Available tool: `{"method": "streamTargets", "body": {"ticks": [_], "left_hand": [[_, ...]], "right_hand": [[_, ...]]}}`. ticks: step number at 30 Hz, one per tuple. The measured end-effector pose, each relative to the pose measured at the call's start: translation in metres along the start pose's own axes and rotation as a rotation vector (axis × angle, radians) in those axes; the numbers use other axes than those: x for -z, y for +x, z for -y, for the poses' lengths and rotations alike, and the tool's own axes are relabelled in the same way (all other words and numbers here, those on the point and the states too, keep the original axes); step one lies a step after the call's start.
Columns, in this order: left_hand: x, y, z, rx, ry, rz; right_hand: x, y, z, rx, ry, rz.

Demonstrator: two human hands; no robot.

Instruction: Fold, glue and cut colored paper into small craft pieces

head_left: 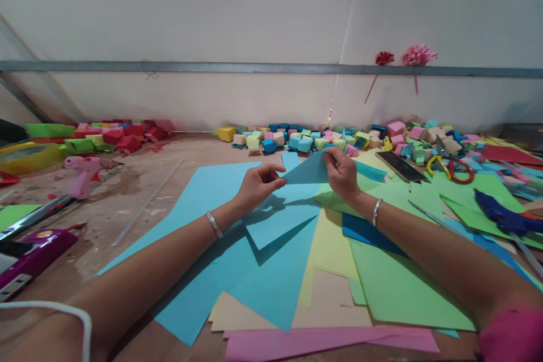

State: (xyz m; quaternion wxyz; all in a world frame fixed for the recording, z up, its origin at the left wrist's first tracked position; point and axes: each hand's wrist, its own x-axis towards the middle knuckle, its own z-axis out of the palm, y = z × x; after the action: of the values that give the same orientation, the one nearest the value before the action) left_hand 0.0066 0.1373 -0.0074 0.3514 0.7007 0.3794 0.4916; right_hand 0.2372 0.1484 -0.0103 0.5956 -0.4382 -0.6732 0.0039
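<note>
Both my hands hold a folded light-blue paper piece [306, 172] above the table. My left hand [257, 185] pinches its left corner with thumb and fingers closed. My right hand [343, 175] grips its right edge, fingers curled round it. A silver bangle sits on each wrist. Under the hands lie large sheets of paper: light blue [220, 249], yellow [328, 249], green [399, 288], beige and pink [322, 342].
Several small coloured paper cubes [297, 138] are piled along the wall, red and green ones [114, 137] at the left. A pink glue gun [82, 174] and a purple stapler [31, 257] lie left. A phone [401, 167], scissors [449, 167] and paper scraps lie right.
</note>
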Motion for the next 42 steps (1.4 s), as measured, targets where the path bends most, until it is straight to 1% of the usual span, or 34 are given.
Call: {"method": "streamTargets", "body": {"ticks": [2,6,9,11,13,17,19,21,23,26,30,32,35,38,42], "left_hand": [[0.0,0.0,0.0,0.02,0.014,0.031],[0.001,0.0,-0.001,0.06,0.023,0.047],[0.001,0.001,-0.003,0.084,0.0,0.064],[0.004,0.003,-0.005,0.094,-0.028,0.105],[0.007,0.004,-0.008,0.111,-0.058,0.179],[0.014,0.007,-0.018,0.16,-0.085,0.335],[0.015,0.007,-0.025,0.167,-0.069,0.373],[0.013,0.007,-0.032,0.163,-0.041,0.383],[0.009,0.005,-0.037,0.159,-0.004,0.363],[0.0,-0.001,-0.041,0.11,0.047,0.261],[-0.01,-0.009,-0.04,0.011,0.067,0.12],[-0.012,-0.01,-0.038,-0.003,0.077,0.085],[-0.009,-0.006,-0.032,-0.008,0.093,0.035],[0.0,0.004,-0.022,0.016,0.101,-0.034],[0.015,0.016,-0.001,0.094,0.098,-0.114]], "right_hand": [[0.0,0.0,0.0,0.008,-0.002,0.003],[0.001,0.001,0.002,0.039,-0.007,-0.008],[0.002,0.002,0.003,0.031,-0.007,-0.014],[0.003,0.004,0.003,0.008,0.004,-0.017],[0.004,0.007,0.004,-0.016,0.033,-0.012],[0.003,0.006,0.01,-0.063,0.088,0.079],[0.001,0.002,0.018,-0.062,0.107,0.142],[0.001,-0.003,0.028,-0.027,0.119,0.214],[0.001,-0.01,0.04,0.023,0.123,0.294],[0.002,-0.019,0.055,0.067,0.129,0.388],[0.002,-0.025,0.064,0.054,0.127,0.445],[0.0,-0.023,0.062,0.006,0.148,0.483],[-0.002,-0.016,0.051,-0.132,0.169,0.615],[-0.003,-0.011,0.037,-0.258,0.18,0.739],[-0.003,-0.009,0.02,-0.359,0.218,0.844]]}}
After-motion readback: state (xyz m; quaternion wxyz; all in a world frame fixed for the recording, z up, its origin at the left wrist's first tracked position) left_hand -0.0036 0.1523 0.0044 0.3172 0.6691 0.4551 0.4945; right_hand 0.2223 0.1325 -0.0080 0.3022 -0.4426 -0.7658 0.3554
